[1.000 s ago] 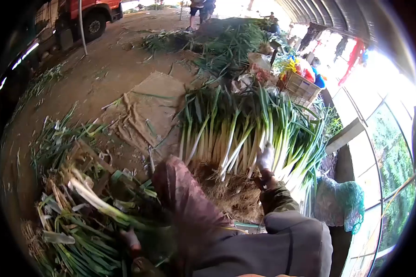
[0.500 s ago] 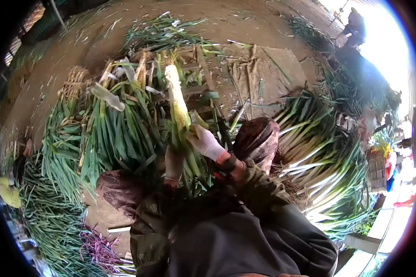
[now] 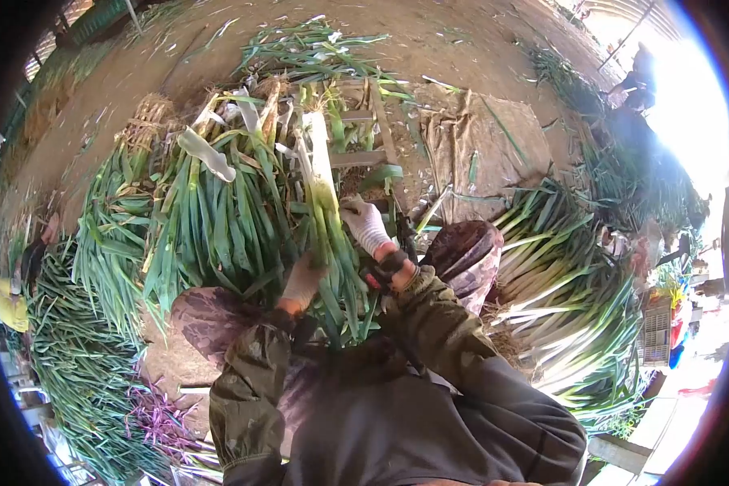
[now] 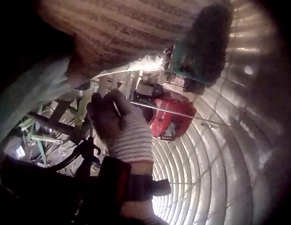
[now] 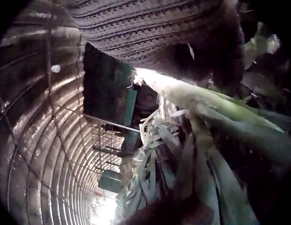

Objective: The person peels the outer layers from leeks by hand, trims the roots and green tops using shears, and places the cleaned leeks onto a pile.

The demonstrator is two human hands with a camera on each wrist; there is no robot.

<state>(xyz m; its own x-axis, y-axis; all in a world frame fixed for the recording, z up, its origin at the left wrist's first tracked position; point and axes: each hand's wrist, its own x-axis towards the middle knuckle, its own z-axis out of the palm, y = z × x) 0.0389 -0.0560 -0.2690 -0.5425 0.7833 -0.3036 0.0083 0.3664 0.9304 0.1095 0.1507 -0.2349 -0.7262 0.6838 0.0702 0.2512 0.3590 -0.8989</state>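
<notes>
A leek point(image 3: 321, 166) with a thick white stalk lies pointing away from me between my knees, roots at the far end. My left hand point(image 3: 302, 281), in a knitted glove, grips its green leaves. On the leek's right side is my gloved right hand point(image 3: 364, 224), its fingers curled close to the stalk; I cannot tell whether they pinch a leaf. The left wrist view shows this right hand point(image 4: 129, 126) with bent fingers, the left glove point(image 4: 122, 28) above it. In the right wrist view the leek's pale stalk point(image 5: 171, 89) passes below the right glove point(image 5: 154, 33).
Bundled leeks point(image 3: 211, 215) lie left of the held one. A row of loose leeks point(image 3: 551, 283) spreads to the right, beyond my right knee point(image 3: 466, 255). A flat brown sack point(image 3: 494, 138) covers ground ahead. More greens point(image 3: 81, 373) and purple stalks point(image 3: 162, 413) lie at lower left.
My head has turned left from the row of leeks. My right hand has come from that row to the leek, then slid slightly off its stalk to the right. The left hand keeps hold.
</notes>
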